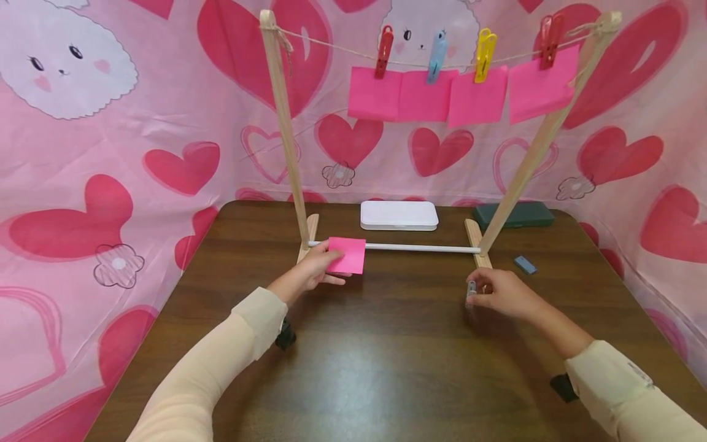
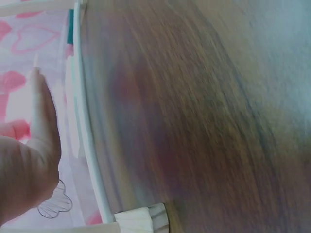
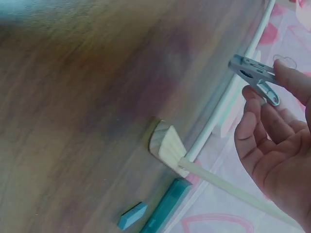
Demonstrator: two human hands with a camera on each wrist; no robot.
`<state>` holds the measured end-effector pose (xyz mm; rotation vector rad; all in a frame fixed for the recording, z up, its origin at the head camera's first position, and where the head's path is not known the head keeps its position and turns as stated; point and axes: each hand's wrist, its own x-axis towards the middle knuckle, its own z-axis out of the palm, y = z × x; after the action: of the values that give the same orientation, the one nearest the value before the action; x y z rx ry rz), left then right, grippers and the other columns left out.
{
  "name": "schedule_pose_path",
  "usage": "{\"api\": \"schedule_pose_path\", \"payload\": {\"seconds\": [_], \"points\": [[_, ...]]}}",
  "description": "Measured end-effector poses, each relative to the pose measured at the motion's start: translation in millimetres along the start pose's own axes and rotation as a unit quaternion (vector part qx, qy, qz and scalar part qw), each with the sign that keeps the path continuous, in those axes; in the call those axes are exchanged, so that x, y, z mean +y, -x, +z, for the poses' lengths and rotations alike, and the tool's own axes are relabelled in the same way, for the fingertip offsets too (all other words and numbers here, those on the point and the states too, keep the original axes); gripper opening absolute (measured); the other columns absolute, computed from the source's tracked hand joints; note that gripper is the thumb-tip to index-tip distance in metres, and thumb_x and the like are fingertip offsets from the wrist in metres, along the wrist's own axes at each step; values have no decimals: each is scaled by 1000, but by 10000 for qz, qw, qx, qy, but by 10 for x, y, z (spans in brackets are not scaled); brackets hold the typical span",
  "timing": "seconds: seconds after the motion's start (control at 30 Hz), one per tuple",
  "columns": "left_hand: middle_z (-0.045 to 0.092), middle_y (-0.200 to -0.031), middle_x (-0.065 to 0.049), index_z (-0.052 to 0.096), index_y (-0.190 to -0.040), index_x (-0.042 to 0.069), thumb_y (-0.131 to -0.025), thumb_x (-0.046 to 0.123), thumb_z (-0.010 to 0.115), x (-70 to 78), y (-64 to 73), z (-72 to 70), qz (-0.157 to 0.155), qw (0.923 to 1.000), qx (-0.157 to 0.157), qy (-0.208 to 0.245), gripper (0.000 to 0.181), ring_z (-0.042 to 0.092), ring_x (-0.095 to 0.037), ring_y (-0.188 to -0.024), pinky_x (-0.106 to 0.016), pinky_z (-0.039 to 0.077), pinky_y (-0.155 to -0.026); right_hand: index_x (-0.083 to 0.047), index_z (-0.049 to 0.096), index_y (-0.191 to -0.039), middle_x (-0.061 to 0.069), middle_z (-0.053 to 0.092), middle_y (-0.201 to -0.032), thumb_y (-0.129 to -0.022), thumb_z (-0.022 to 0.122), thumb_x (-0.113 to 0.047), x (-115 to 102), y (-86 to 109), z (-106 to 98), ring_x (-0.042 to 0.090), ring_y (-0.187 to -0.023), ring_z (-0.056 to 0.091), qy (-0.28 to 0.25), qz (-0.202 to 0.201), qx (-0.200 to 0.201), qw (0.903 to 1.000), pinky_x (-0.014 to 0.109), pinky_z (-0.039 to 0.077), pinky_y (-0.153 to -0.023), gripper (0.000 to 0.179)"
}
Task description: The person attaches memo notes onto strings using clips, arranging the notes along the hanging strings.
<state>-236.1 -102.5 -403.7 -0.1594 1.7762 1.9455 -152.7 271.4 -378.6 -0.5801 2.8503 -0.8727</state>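
In the head view my left hand (image 1: 313, 267) pinches a square pink sticky note (image 1: 352, 256), thumb over its front and the other fingers behind or below it. The left wrist view shows only part of that hand (image 2: 31, 167) at its left edge. Over the right side of the table, my right hand (image 1: 505, 293) holds a grey clothespin (image 1: 471, 290) between thumb and fingers. Seen from the right wrist, the clothespin (image 3: 239, 63) points away from the hand, its handle ends at the thumb and fingertips.
A wooden frame (image 1: 288, 135) carries a string with several pink notes (image 1: 374, 98) pinned by red, light blue and yellow clothespins (image 1: 485, 55). A white rod (image 1: 420, 248) joins its feet. Behind lie a white case (image 1: 399, 216) and a dark green case (image 1: 519, 215); a small blue block (image 1: 525, 265) lies right.
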Motion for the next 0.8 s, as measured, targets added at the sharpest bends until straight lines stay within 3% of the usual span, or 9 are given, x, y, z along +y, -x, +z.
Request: {"api": "schedule_pose_path", "payload": {"seconds": [0.1, 0.23, 0.37, 0.5, 0.67, 0.8], "points": [[57, -105, -21, 34, -134, 11, -98, 12, 46, 23, 34, 18, 70, 9999, 124, 66, 38, 66, -26, -65, -44, 54, -61, -2, 60, -99, 1, 65, -83, -75, 77, -15, -37, -27, -13, 15, -74, 60, -10, -82, 190, 9998, 28, 48, -60, 32], [59, -99, -18, 35, -133, 12, -95, 10, 50, 57, 81, 40, 118, 9993, 342, -128, 41, 65, -19, -59, -30, 53, -49, -2, 59, -102, 9, 68, -88, -76, 77, -16, -94, -79, -26, 18, -75, 63, -116, -125, 359, 9992, 27, 48, -58, 34], [59, -93, -15, 40, -128, 10, -91, 5, 56, 96, 117, 34, 160, 9974, 625, -314, 41, 62, -17, -60, -26, 51, -48, 0, 58, -107, 15, 67, -95, -78, 75, -14, -205, -146, -58, 22, -79, 64, -179, -127, 501, 9985, 29, 48, -59, 36], [56, -86, -13, 41, -123, 4, -88, 1, 52, 150, 127, 18, 296, 9965, 726, -289, 37, 59, -18, -62, -25, 50, -48, 0, 56, -111, 15, 67, -95, -81, 72, -11, -354, -214, -134, 21, -74, 59, 7, -99, 731, 9973, 31, 46, -59, 35], [52, -78, -11, 41, -113, 1, -85, -3, 44, 274, 151, 4, 486, 9961, 676, -305, 29, 56, -18, -62, -23, 46, -47, 1, 58, -109, 14, 66, -89, -80, 71, -5, -543, -323, -232, 20, -70, 56, 217, -355, 1118, 9929, 28, 44, -55, 32], [52, -79, -12, 39, -120, 1, -85, -4, 43, 403, 209, -36, 754, 9947, 578, -397, 36, 56, -15, -60, -22, 46, -49, 1, 58, -110, 15, 67, -90, -81, 70, -5, -720, -415, -306, 22, -72, 58, 115, -421, 1260, 9911, 28, 44, -57, 32]]}}
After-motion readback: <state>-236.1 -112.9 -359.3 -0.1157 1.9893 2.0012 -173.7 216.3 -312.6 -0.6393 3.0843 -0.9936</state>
